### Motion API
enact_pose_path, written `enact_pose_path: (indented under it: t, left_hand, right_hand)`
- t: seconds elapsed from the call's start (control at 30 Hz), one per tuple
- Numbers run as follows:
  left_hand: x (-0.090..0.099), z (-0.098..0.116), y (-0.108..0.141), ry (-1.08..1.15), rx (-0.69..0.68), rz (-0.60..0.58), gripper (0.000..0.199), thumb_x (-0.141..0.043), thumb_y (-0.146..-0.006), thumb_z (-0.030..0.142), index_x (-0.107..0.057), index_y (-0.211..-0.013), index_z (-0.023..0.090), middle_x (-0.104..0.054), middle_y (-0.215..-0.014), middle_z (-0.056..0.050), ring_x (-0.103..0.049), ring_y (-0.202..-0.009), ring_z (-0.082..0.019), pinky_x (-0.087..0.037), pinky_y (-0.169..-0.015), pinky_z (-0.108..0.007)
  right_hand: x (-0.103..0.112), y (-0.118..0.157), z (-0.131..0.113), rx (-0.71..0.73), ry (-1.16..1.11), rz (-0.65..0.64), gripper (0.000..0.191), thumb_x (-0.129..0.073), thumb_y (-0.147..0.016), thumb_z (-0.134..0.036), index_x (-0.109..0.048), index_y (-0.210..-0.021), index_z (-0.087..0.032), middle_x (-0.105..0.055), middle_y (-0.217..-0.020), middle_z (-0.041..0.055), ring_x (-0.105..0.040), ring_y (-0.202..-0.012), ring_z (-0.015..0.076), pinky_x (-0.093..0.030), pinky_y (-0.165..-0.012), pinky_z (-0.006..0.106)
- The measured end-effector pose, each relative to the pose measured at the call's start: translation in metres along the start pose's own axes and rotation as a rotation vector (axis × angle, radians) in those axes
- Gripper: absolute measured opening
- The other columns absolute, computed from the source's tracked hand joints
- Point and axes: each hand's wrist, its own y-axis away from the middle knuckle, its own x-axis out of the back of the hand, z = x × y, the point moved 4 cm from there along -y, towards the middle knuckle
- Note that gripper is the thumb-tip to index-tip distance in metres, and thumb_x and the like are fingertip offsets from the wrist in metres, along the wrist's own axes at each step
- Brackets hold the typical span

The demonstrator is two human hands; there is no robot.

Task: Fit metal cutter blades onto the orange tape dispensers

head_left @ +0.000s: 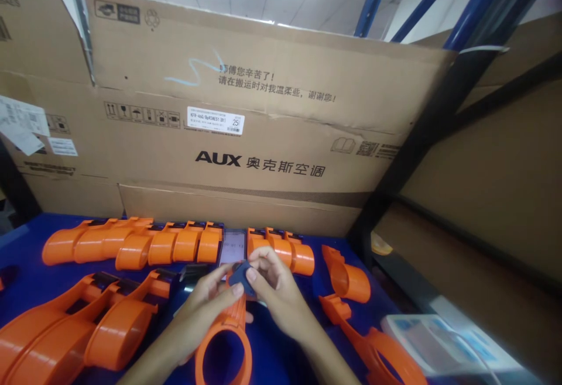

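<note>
Above the blue surface [281, 338], the left hand [208, 300] and right hand [276, 285] pinch a dark blue piece [241, 278], probably fabric, at the top of an orange part [225, 344]. More orange parts [184, 244] lie to both sides.

Your left hand [206, 309] and right hand [278, 285] meet around a dark blue piece [242, 278] at the top of an orange ring-ended part [225, 338], whose open ring hangs toward you. Orange parts with round cups [132, 247] line the back of the blue tabletop [281, 350], with a phone-like screen [234, 247] in a gap between them. Larger orange parts [118, 335] lie to your left, others [351, 282] to your right. Behind stands a cardboard sheet [272, 133] printed "AUX".
</note>
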Motion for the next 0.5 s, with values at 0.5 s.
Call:
enact_pose_path:
  t: [0.5]
  left_hand:
    - [0.029,0.025,0.001,0.373,0.0,0.152,0.049,-0.066,-0.076,0.056,-0.075,-0.1,0.014,-0.076,-0.068,-0.009,-0.072,-0.06,-0.026,-0.057,-0.053,-0.033]
  right_hand:
    - [-0.012,0.016,0.004,0.18,0.872,-0.272,0.021,-0.075,-0.081,-0.039,-0.063,-0.075,-0.023,-0.066,-0.082,0.0018,-0.058,-0.08,0.0208,-0.043,-0.074,0.031]
